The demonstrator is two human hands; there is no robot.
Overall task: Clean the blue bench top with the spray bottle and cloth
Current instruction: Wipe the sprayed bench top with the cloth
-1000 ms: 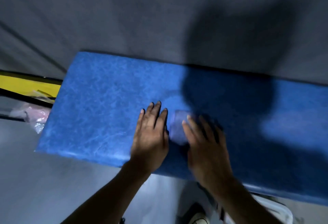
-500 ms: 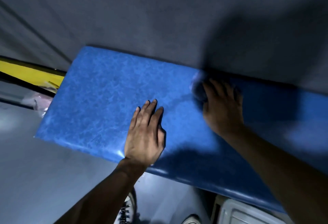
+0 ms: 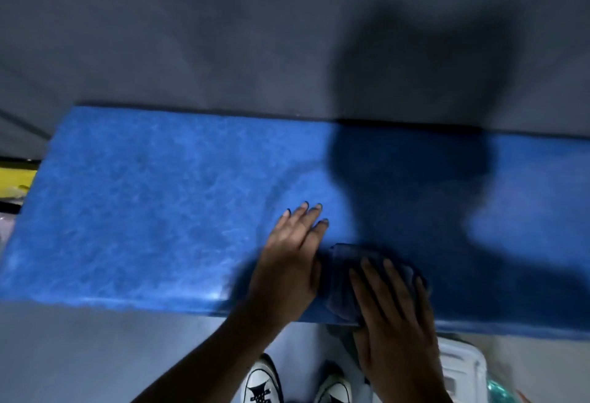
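While the left hand [image 3: 292, 262] lies flat with fingers spread on the blue tabletop [image 3: 143, 211], the right hand [image 3: 394, 316] presses a dark cloth [image 3: 340, 287] at the near edge, palm down, fingers extended over it.

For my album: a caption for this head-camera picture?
Right hand presses a cloth on the blue bench top; left hand rests flat.

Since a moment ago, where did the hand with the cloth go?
The right hand slid the cloth from the bench top's far edge back to the near edge, beside the left hand. The left hand stayed flat on the bench.
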